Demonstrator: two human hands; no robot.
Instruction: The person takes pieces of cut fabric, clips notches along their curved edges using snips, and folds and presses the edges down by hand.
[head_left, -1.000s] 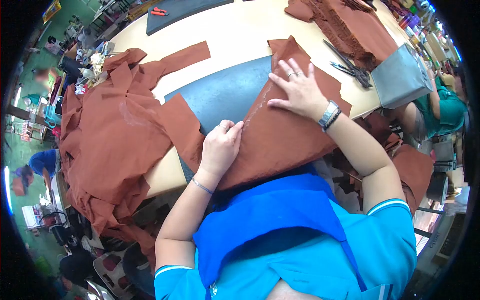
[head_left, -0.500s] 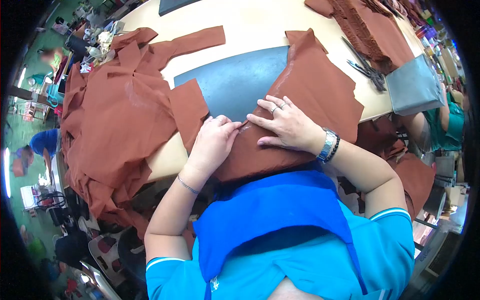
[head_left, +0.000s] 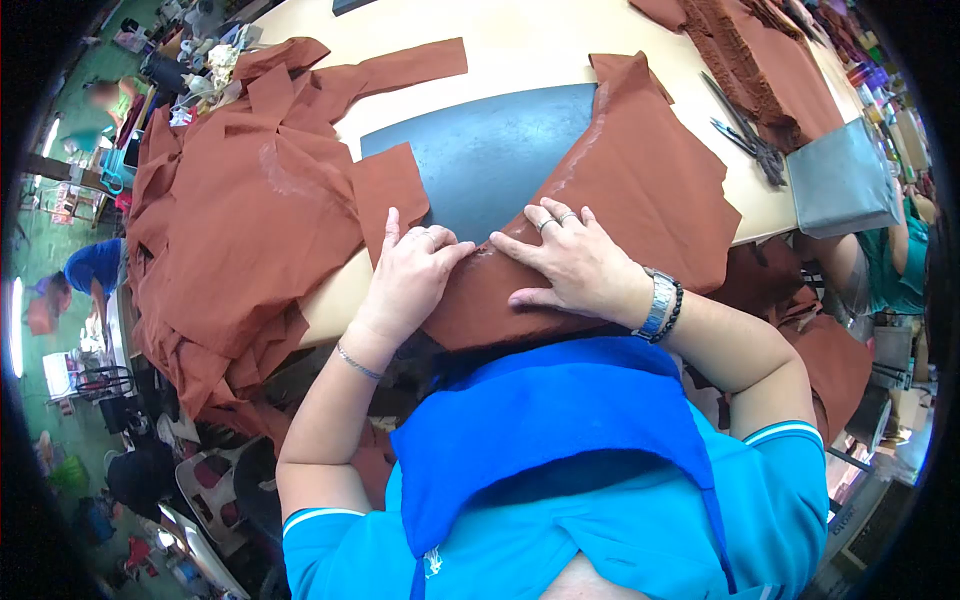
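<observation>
A reddish-brown fabric piece [head_left: 660, 175] lies partly over a dark, smooth board [head_left: 480, 140], its near end at the table edge in front of me. White chalky marks run along its left edge, which looks folded over. My left hand [head_left: 412, 275] pinches that edge between thumb and fingertips, with one finger lifted away. Spread over the same piece, my right hand [head_left: 580, 258] presses it with its fingertips just right of the pinch. Another brown flap [head_left: 388, 190] lies just beyond my left hand.
A heap of brown fabric [head_left: 250, 210] covers the table's left side and hangs over its edge. Scissors [head_left: 760, 155] and small blue-handled snips [head_left: 728, 128] lie on the right, beside a grey box-like block [head_left: 842, 180]. Other people sit or stand beyond both sides.
One finger of my left hand has lifted off the fabric, while its pinch stays on the edge. My right hand's fingers have spread slightly. The whole view has shifted a little.
</observation>
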